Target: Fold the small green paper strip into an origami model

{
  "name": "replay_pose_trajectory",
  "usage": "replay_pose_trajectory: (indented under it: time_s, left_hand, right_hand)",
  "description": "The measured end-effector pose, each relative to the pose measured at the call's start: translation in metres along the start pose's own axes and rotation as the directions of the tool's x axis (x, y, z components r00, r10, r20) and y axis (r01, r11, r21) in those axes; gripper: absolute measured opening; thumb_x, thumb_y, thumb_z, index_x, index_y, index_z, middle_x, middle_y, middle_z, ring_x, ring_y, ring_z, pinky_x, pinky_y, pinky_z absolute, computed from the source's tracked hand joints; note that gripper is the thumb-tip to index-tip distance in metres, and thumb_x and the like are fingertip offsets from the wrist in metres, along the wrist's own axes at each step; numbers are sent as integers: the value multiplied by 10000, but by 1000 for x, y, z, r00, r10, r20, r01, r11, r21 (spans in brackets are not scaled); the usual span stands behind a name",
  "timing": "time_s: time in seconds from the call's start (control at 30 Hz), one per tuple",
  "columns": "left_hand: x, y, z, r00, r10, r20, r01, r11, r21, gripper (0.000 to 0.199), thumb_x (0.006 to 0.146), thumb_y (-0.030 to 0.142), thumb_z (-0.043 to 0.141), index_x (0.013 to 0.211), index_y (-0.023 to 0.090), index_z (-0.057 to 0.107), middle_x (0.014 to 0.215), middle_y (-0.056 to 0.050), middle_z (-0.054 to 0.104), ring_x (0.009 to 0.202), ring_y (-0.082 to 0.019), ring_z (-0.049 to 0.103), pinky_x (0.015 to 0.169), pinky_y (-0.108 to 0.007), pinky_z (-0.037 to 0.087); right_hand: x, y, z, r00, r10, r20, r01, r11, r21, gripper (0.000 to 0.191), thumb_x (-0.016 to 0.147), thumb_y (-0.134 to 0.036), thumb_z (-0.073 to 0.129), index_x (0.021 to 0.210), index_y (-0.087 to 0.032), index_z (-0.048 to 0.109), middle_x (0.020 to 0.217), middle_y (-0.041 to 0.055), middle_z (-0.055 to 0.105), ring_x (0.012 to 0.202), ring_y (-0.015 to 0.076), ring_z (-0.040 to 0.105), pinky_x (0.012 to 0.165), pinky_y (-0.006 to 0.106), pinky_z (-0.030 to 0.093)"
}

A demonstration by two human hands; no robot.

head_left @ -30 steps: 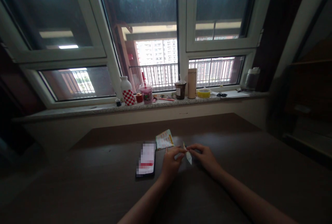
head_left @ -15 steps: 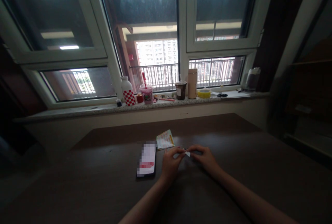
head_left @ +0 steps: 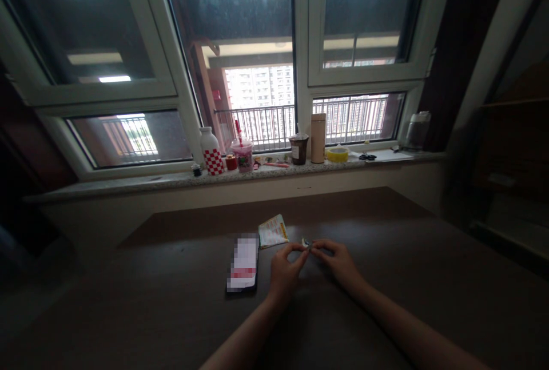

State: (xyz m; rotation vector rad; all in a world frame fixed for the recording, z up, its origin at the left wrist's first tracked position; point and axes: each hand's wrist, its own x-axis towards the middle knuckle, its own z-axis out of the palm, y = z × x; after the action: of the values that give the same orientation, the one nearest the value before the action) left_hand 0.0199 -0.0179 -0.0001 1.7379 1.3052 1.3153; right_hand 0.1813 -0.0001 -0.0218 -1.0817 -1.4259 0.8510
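Between my fingertips, over the brown table, is a small piece (head_left: 306, 242) with white and dark parts, too small to identify. My left hand (head_left: 285, 270) pinches it from the left, thumb and forefinger together. From the right, my right hand (head_left: 338, 260) pinches the same piece, its fingertips almost touching those of my left hand. A white and yellow printed packet (head_left: 273, 231) lies just beyond my left hand. Left of that hand, a phone (head_left: 242, 264) with a lit, blurred-out screen rests on the table.
Behind the table (head_left: 171, 233), a stone windowsill (head_left: 128, 186) holds a checkered bottle (head_left: 212, 152), a pink cup (head_left: 243, 155), a dark cup (head_left: 299, 148), a tan flask (head_left: 318, 138), yellow tape (head_left: 337, 155), scissors (head_left: 368, 157) and a clear jug (head_left: 417, 131).
The small piece has turned between my fingers: its white part pointed down towards me before and now sticks up beyond the fingertips. My hands have shifted only slightly.
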Motion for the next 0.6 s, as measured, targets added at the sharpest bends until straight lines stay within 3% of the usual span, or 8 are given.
replay_pose_trajectory:
  time_s: [0.33, 0.6]
  left_hand:
    - [3, 1, 1, 997, -73, -10, 73, 997, -41, 198, 728, 369, 622, 731, 189, 704, 828, -35, 744, 859, -217, 672, 831, -310, 472]
    - [2, -4, 2, 998, -65, -6, 66, 997, 50, 205, 747, 360, 594, 699, 180, 679, 739, -22, 712, 751, -191, 648, 732, -285, 455]
  right_hand:
    - [-2, -6, 2, 995, 94, -27, -92, 994, 62, 400, 566, -554, 754, 715, -185, 719, 864, 87, 735, 920, 278, 649, 908, 398, 443]
    - [-2, -5, 5, 989, 139, -43, -134, 986, 101, 400, 528, -536, 781, 662, -171, 692, 944, 115, 719, 906, 272, 658, 865, 378, 464]
